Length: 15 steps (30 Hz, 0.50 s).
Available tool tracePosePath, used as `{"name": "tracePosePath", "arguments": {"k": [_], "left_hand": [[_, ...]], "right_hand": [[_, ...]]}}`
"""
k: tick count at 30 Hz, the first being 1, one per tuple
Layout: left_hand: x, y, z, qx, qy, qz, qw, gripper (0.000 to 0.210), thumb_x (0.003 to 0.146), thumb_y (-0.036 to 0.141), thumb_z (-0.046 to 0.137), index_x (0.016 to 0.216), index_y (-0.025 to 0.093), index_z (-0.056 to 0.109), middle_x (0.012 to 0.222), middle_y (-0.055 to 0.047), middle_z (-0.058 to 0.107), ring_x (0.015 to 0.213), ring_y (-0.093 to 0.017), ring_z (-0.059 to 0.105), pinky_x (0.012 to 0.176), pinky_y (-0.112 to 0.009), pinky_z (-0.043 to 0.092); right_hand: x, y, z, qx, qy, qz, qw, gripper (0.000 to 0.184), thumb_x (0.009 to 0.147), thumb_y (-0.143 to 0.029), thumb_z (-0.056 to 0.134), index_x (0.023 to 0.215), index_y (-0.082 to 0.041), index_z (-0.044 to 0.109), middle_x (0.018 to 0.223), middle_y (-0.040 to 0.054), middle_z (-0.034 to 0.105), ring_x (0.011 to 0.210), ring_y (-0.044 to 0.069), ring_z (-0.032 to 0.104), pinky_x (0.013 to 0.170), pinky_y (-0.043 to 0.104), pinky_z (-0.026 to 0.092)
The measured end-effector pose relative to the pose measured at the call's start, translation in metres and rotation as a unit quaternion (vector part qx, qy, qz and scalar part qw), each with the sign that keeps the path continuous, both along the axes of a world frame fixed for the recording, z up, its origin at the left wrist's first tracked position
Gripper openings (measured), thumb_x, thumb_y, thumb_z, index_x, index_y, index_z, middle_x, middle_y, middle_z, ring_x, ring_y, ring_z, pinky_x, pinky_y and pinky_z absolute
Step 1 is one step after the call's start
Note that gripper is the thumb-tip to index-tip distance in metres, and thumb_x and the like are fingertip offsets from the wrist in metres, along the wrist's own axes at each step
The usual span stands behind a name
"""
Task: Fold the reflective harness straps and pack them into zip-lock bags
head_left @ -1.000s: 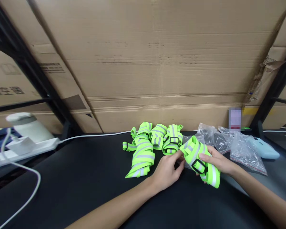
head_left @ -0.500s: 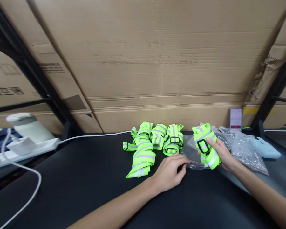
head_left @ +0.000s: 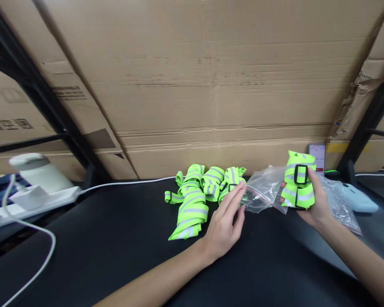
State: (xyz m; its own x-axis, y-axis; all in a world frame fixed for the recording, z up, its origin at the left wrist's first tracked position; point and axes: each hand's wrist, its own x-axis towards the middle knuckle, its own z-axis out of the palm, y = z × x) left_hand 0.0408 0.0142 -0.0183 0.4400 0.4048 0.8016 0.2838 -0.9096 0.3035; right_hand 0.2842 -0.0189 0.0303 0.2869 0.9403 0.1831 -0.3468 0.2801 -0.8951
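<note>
At three o'clock, our right grip [head_left: 319,205] clasped the strap bundle [head_left: 299,179]; loosening risked unravelling; we couldn't tell if our left grip [head_left: 223,224] was closed.

A fluorescent yellow-green strap [head_left: 298,189], banded in silver, is folded into a compact bundle and held upright, its black buckle [head_left: 296,174] facing the viewer. To its left lies a wrinkled, clear plastic bag [head_left: 264,183], the red-lined edge slanting downward to the right.
</note>
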Motion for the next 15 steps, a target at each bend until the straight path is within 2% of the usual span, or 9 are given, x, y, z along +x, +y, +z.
{"name": "tracePosePath", "arguments": {"k": [3,7,10,12,15], "left_hand": [[-0.004,0.004,0.003,0.076,-0.018,0.021,0.997,0.066,0.099,0.003,0.047,0.159,0.022,0.028,0.157,-0.015,0.044,0.145,-0.028,0.045,0.116,-0.047,0.048],[-0.01,0.008,0.013,0.147,-0.005,0.08,0.986,0.07,0.098,0.0,0.047,0.16,0.021,0.024,0.157,-0.015,0.043,0.148,-0.029,0.04,0.12,-0.052,0.042],[-0.012,0.012,0.017,0.151,0.055,0.117,0.98,0.067,0.098,0.002,0.048,0.159,0.016,0.025,0.157,-0.016,0.043,0.152,-0.031,0.031,0.122,-0.053,0.039],[-0.012,0.015,0.014,0.134,0.101,0.13,0.977,0.062,0.099,0.007,0.049,0.157,0.013,0.029,0.158,-0.017,0.043,0.154,-0.032,0.026,0.122,-0.053,0.039],[-0.011,0.018,0.006,0.104,0.126,0.127,0.978,0.052,0.102,0.013,0.047,0.153,0.011,0.035,0.157,-0.018,0.045,0.152,-0.031,0.031,0.119,-0.052,0.042]], "right_hand": [[-0.001,-0.001,-0.003,-0.022,0.007,0.021,1.0,0.052,0.083,-0.07,0.062,0.103,-0.023,0.07,0.077,0.0066,0.075,0.071,0.028,0.073,0.057,0.039,0.06],[-0.008,-0.004,-0.012,-0.076,0.038,0.09,0.992,0.049,0.08,-0.07,0.066,0.093,-0.023,0.07,0.072,0.0054,0.074,0.062,0.027,0.072,0.05,0.037,0.058],[-0.015,-0.008,-0.017,-0.107,0.04,0.177,0.977,0.052,0.076,-0.071,0.071,0.089,-0.021,0.067,0.068,0.0058,0.074,0.052,0.025,0.07,0.047,0.036,0.058],[-0.02,-0.011,-0.02,-0.119,0.015,0.229,0.966,0.053,0.076,-0.07,0.072,0.09,-0.019,0.065,0.066,0.0067,0.074,0.047,0.025,0.069,0.044,0.036,0.057],[-0.027,-0.014,-0.026,-0.118,-0.024,0.262,0.957,0.05,0.079,-0.065,0.074,0.095,-0.019,0.06,0.065,0.0061,0.074,0.044,0.025,0.069,0.041,0.036,0.058]]}}
